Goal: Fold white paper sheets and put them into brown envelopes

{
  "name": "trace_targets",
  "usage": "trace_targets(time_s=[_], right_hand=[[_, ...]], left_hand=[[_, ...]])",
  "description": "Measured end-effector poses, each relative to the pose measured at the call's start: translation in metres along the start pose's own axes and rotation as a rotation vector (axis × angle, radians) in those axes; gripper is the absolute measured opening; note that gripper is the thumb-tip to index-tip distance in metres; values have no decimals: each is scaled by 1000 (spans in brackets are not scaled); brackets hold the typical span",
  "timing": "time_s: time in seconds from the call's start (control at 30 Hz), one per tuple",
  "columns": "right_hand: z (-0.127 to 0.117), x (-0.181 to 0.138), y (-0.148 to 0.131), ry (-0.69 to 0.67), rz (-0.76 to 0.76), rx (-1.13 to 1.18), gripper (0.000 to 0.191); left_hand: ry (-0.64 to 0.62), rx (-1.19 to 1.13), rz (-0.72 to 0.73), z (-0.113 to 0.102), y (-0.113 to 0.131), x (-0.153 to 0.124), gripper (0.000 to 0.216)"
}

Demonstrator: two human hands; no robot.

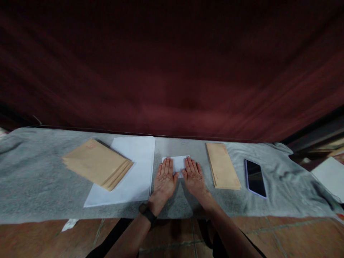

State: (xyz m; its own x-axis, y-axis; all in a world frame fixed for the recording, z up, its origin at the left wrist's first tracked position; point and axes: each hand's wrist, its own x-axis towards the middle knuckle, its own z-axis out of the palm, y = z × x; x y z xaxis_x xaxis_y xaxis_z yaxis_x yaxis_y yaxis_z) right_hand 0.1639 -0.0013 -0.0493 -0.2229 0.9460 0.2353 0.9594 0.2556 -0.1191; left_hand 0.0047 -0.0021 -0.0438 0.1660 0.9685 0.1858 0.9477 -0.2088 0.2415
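A single head-worn camera looks forward and steeply down from just above the near edge of the grey-covered tabletop, close over it. The tabletop runs from the left edge of the frame to the right, a dark red curtain fills the upper half, and tiled floor shows below.

The left hand and right hand hide most of the folded white paper. At four o'clock, a white sheet is cut off by the edge.
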Motion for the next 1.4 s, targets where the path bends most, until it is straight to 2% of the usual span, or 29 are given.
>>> trace_targets(time_s=[0.27,0.4,0.47,0.57,0.63,0.73,0.9,1.1,1.2,1.4], right_hand=[[-2,-4,19,-13,69,-17,55],[-6,-5,23,-3,115,-27,53],[-10,-4,21,22,131,-17,54],[-15,1,11,25,68,56,55],[-15,6,2,-20,-21,131,55],[-11,13,-6,-100,-91,193,55],[-1,15,-4,-118,-57,156,54],[7,6,9,-11,-68,69,54],[7,2,19,26,-60,37,54],[-2,-2,32,16,-7,22,54]], left_hand=[[-6,27,-60,-7,-17,-3,60],[38,42,-106,-13,-11,-4,59],[64,43,-49,-14,-1,-2,58],[46,13,137,-8,17,1,58],[13,5,222,1,26,4,60],[-17,30,255,14,29,7,64],[-17,79,256,17,22,7,63],[9,81,183,12,11,4,57],[14,67,142,9,2,2,56],[15,49,92,0,-13,-4,56]])
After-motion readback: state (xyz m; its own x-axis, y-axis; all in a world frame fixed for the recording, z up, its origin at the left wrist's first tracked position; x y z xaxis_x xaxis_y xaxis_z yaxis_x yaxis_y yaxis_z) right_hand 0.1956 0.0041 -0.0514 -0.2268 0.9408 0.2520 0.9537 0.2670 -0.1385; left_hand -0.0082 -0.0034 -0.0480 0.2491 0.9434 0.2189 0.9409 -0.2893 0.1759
